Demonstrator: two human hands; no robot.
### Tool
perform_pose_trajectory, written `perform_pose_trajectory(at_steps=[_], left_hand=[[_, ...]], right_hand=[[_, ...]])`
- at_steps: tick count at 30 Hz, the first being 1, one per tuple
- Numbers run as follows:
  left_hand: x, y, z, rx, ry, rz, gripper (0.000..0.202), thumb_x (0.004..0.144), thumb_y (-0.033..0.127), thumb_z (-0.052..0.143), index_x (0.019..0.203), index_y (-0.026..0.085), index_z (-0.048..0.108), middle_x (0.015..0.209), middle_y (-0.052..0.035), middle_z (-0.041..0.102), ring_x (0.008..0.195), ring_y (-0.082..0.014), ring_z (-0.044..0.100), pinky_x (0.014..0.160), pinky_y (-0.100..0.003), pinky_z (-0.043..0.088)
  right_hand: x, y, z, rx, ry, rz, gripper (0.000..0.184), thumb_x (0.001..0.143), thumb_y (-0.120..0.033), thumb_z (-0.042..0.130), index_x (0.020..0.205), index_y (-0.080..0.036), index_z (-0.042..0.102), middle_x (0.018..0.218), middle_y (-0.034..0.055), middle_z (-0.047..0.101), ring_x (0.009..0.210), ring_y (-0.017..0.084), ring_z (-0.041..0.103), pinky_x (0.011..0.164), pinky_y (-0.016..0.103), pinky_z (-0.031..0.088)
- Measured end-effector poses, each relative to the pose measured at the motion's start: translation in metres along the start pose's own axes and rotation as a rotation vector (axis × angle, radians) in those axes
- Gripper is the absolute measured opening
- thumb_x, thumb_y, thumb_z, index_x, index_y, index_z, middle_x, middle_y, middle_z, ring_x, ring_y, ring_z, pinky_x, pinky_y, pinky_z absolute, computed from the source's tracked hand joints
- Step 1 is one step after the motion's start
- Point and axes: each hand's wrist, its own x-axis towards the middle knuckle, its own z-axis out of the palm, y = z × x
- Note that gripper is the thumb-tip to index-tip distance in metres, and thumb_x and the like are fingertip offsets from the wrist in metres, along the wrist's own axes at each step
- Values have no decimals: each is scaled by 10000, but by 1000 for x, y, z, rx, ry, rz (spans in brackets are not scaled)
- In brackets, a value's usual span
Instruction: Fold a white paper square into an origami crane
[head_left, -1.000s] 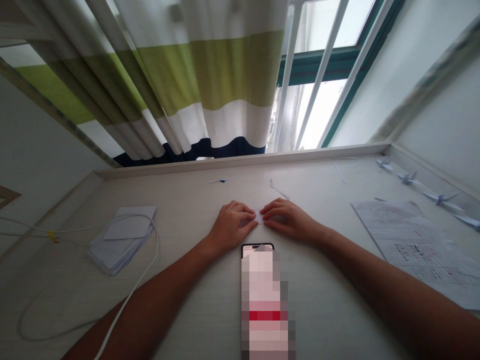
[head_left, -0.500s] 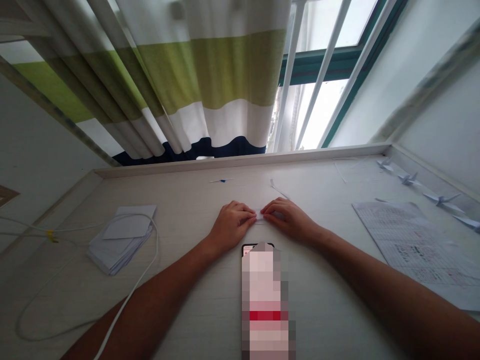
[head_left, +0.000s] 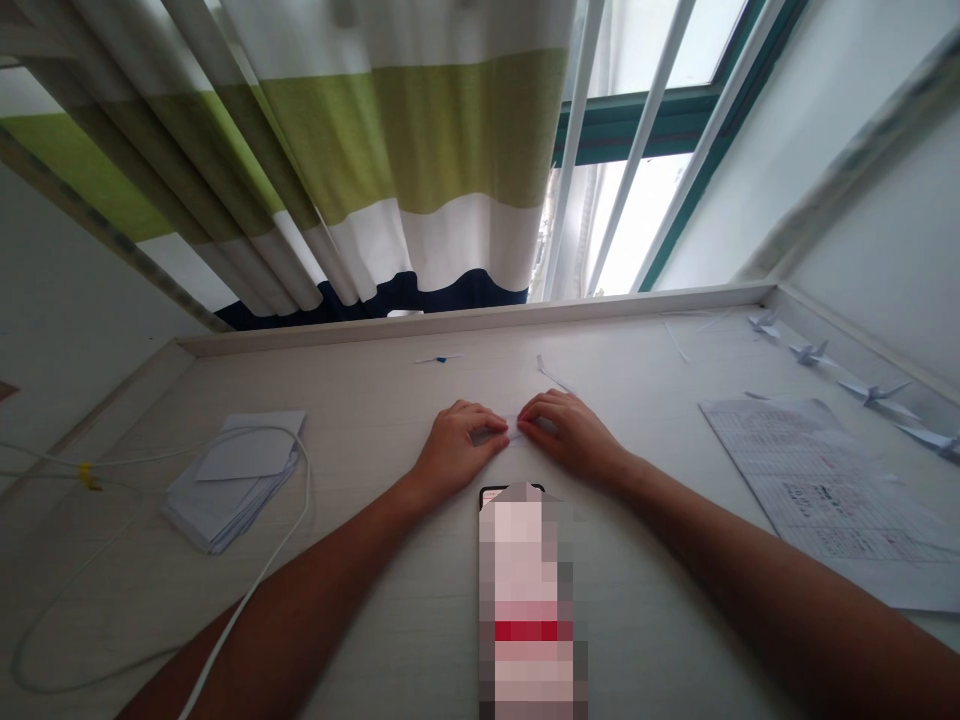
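Note:
Between my two hands is a small piece of white paper, mostly covered by my fingers. My left hand pinches its left side, thumb and fingertips close together. From the other side my right hand closes on it with bent fingers. Both hands rest low over the white desk, fingertips a small gap apart. Just below them lies a phone, its screen blurred out. A thin paper strip lies behind my right hand.
On the left a stack of white paper lies under a white cable that crosses my left forearm. Written sheets lie at right, with several folded paper cranes along the edge. A small blue-and-white item sits near the back ledge.
The fingertips of my left hand have opened slightly around the paper, and my right fingers have shifted a little. The whole view has moved slightly.

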Motion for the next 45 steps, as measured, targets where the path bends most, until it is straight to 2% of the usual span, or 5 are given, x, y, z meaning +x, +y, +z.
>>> perform_pose_trajectory(at_steps=[8, 13, 16, 21, 45], left_hand=[[-1, 5, -2, 71, -30, -33, 192, 849, 215, 782, 1029, 282, 795, 1037, -13, 789, 1063, -227, 666, 1031, -427, 499], [-3, 7, -2, 201, -33, 7, 439, 882, 233, 742, 1317, 268, 691, 1389, -40, 681, 1316, -259, 557, 1162, -464, 431], [-5, 9, -2, 272, -61, 11, 304, 932, 274, 688, 1231, 269, 745, 1395, -32, 677, 1334, -265, 539, 1182, -483, 415], [-6, 10, -1, 279, -37, -25, 285, 921, 316, 714, 1192, 252, 772, 1315, -41, 714, 1266, -262, 555, 1152, -472, 448], [-3, 12, -2, 221, -25, -101, 227, 893, 286, 752, 1114, 289, 802, 1261, -22, 741, 1212, -258, 586, 1127, -471, 464]], right_hand=[[1, -2, 1, -14, 15, 34, 87, 973, -247, 651, 959, -193, 718, 999, 81, 757, 949, 250, 677, 893, 416, 524], [-1, -4, 1, 16, 100, 82, 169, 973, -274, 648, 1111, -191, 700, 1085, 108, 750, 1027, 275, 678, 932, 441, 532], [-3, -2, -1, 71, 126, 75, 122, 970, -228, 617, 1037, -195, 714, 1047, 99, 748, 993, 257, 688, 917, 424, 544], [-4, 4, -3, 120, 57, -14, 117, 910, -169, 655, 953, -212, 754, 1088, 81, 753, 1030, 254, 684, 962, 440, 540], [5, 1, 1, 187, 82, 130, 74, 874, -193, 724, 835, -227, 776, 1005, 43, 763, 969, 239, 685, 945, 415, 508]])
